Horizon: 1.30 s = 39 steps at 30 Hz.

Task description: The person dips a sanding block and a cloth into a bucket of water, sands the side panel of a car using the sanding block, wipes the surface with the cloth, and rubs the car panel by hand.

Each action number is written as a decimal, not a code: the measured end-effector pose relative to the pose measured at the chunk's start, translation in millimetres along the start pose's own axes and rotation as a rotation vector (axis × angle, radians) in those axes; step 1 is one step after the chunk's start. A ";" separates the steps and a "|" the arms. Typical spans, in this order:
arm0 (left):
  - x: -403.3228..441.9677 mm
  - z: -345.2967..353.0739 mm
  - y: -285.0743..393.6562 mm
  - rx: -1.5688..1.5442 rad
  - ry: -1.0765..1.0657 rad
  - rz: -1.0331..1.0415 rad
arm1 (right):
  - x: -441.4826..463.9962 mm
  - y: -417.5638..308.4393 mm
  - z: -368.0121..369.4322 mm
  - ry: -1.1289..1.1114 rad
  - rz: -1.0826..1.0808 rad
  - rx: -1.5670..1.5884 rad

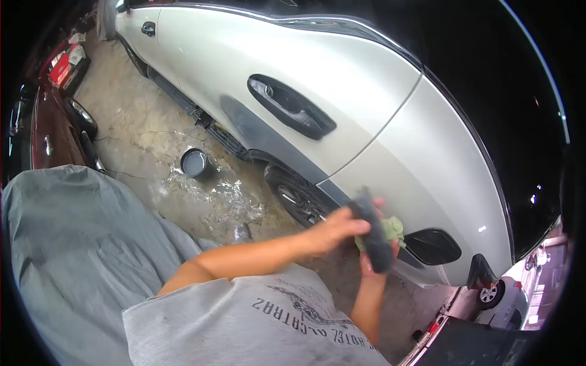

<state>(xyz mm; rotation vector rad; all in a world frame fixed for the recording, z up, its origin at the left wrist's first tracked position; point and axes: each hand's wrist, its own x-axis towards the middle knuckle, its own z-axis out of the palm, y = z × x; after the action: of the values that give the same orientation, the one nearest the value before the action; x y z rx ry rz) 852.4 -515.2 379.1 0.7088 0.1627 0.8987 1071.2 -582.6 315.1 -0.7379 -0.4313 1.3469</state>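
My left hand (pixel 336 230) is closed on a dark, long block (pixel 373 235), its thumb lying across the near face. The block is smeared by motion, so its exact kind is unclear. Behind and below it, my right hand (pixel 369 266) grips a crumpled light-green cloth (pixel 392 228), partly hidden by the block. Both hands are close together in front of the side of a pale car (pixel 390 165), apart from its panel as far as I can see. Dull grey patches (pixel 259 125) run along the lower body of the car, and a black door handle recess (pixel 292 107) is above them.
A black bucket (pixel 196 163) of greyish liquid stands on the wet concrete floor (pixel 146 137). A grey cover (pixel 79 244) drapes something at the left. A dark red car (pixel 52 122) is parked beyond it. Another car (pixel 503 302) shows at the lower right.
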 end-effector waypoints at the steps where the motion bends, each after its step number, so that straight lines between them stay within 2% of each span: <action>1: -12.3 -21.3 22.7 0.022 0.071 0.053 | 16.3 -2.0 14.3 -0.026 0.015 -0.171; 3: -38.4 -73.7 61.7 0.004 0.201 0.106 | 36.1 -14.0 76.3 -0.140 0.065 -0.327; 5: -55.2 -148.5 68.1 0.129 0.380 0.172 | 63.2 -27.6 111.2 -0.286 0.098 -0.584; 7: -62.6 -220.9 44.2 0.178 0.730 0.103 | 87.2 -39.3 157.2 -0.360 0.053 -0.865; 10: -64.1 -273.1 2.5 0.136 0.821 0.075 | 110.4 -54.3 243.2 -0.510 -0.036 -1.183; 11: -60.3 -292.4 -20.5 0.183 0.940 -0.023 | 118.8 -58.3 263.9 -0.576 -0.079 -1.285; 13: -47.3 -270.6 -29.3 0.196 1.034 0.012 | 140.9 -71.8 296.2 -0.718 -0.173 -1.486; 16: -14.3 -260.3 -45.1 0.198 1.128 0.112 | 178.6 -79.9 338.0 -1.091 -0.453 -1.751; 19: 19.0 -281.6 -72.7 0.246 1.240 0.334 | 184.7 -84.4 369.7 -1.379 -0.885 -2.182; 20: 33.5 -295.8 -85.8 0.271 1.303 0.402 | 192.5 -85.8 369.2 -1.439 -0.973 -2.232; 23: 59.9 -285.7 -88.2 0.362 1.540 0.502 | 217.0 -94.4 364.0 -1.792 -1.072 -2.402; 29: 97.0 -274.9 -89.6 0.459 1.852 0.557 | 221.5 -93.1 341.1 -1.926 -1.234 -2.275; 34: 106.7 -254.8 -85.4 0.293 1.889 0.520 | 244.5 -86.9 334.6 -2.017 -1.276 -2.160; 37: 120.6 -220.4 -99.1 0.329 1.916 0.532 | 249.2 -79.4 337.9 -2.043 -1.343 -2.136; 39: 118.0 -248.7 -93.5 0.344 1.909 0.593 | 249.9 -78.8 336.7 -2.051 -1.336 -2.151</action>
<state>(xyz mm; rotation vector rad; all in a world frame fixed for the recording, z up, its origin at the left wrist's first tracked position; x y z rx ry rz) 885.3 -340.6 148.9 -0.0624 1.8947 1.8984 950.6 -266.6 575.2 -0.0524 2.7880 0.6975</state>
